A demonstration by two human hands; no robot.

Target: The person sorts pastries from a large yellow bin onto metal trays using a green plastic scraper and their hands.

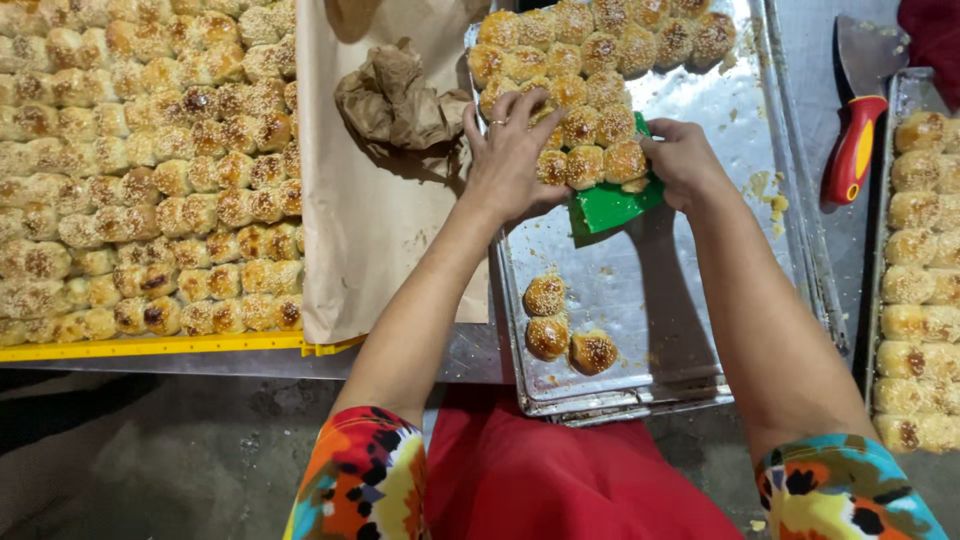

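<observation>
While your left hand (pixel 508 160) lay spread over the near edge of the buns (pixel 585 150), fingers curled down onto their tops, your right hand (pixel 683 160) was closed on a green scraper (pixel 608 208), its grip pinched about the far end with the blade pushed under the same cluster. That pairing made sense as a judgement: the flat hand steadied the joined buns from above so the blade could slide beneath them without scattering the row. The cluster sat in the upper middle of the metal tray (pixel 690 330), touching the larger block of buns that filled the tray's far end, so it looked like a strip being parted from the batch. Three loose buns (pixel 560 330) lay apart near the tray's front left corner, well clear of the hands. Left of the tray, brown paper (pixel 370 230) covered the desk, with a crumpled wad (pixel 395 100) on it, and beyond that a big batch (pixel 140 170) rested on a yellow-edged board (pixel 150 347). At the right, a red-handled spatula (pixel 858 130) lay unused beside another tray (pixel 915 270) of buns, within easy reach.
</observation>
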